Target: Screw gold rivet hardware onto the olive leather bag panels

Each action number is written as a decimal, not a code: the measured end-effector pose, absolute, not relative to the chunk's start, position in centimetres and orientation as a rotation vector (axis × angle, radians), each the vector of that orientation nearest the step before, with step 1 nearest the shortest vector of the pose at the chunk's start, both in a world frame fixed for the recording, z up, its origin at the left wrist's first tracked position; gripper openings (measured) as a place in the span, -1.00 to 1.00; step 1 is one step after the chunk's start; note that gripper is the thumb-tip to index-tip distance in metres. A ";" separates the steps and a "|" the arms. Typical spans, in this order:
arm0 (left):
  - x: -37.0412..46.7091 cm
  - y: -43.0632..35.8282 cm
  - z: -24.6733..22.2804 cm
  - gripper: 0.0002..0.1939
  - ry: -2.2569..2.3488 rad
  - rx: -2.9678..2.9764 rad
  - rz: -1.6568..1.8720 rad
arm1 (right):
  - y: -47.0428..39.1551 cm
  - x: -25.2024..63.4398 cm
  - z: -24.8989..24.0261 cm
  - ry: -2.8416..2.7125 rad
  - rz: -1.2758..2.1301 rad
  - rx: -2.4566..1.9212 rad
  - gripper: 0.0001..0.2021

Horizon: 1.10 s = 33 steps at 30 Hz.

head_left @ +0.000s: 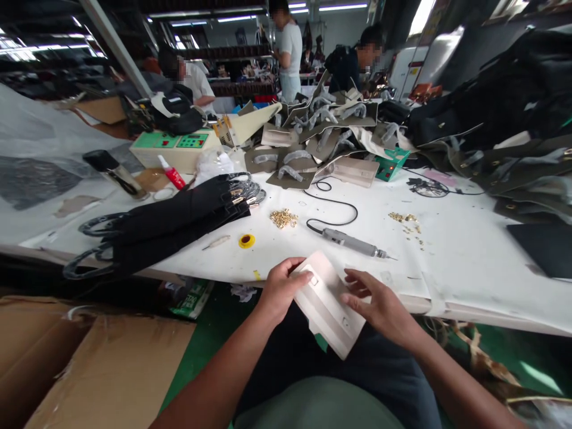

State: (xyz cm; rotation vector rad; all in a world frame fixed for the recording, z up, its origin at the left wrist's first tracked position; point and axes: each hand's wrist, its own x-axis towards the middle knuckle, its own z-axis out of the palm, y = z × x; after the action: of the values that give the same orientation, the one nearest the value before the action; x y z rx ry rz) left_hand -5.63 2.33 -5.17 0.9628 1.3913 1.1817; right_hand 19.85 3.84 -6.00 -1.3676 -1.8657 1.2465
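A pale beige panel (pixel 328 307) with two small rectangular fittings tilts above my lap, in front of the table edge. My left hand (pixel 282 289) grips its upper left side, the thumb pressed by the upper fitting. At the panel's right edge is my right hand (pixel 382 305), its fingers apart and curved; the thumb tip overlaps the edge, and I cannot tell whether it touches. Beyond the hands, a grey electric screwdriver (pixel 355 243) with a thin bit lies on the white table (pixel 286 262). A heap of small gold metal pieces (pixel 283 218) sits behind.
Black straps (pixel 179 217) with wrapped handles lie left, near a yellow ring (pixel 246 241) and a slim pointed tool (pixel 217 242). Olive panels (pixel 290 164) pile up at the back beside a green box (pixel 391 165). More gold pieces (pixel 404 218) lie right. Several people work behind.
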 end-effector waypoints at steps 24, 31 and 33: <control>-12.2 -5.7 -1.4 -0.64 1.686 1.880 1.114 | 12.7 6.5 0.0 -1.778 1.935 -1.114 -0.44; -13.0 -5.9 -1.7 -0.58 1.637 0.935 1.215 | 20.9 3.6 -4.7 -2.613 0.373 -1.393 -0.73; -12.8 -5.7 -2.4 -0.57 1.509 0.751 1.239 | 21.8 3.1 -5.7 -2.672 0.394 -1.393 -0.75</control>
State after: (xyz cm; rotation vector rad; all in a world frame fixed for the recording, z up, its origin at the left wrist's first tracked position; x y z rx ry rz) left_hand -12.85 -5.72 -2.42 0.7511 1.5089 1.2395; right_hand 3.08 21.81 -5.74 -1.3932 -2.6722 0.3937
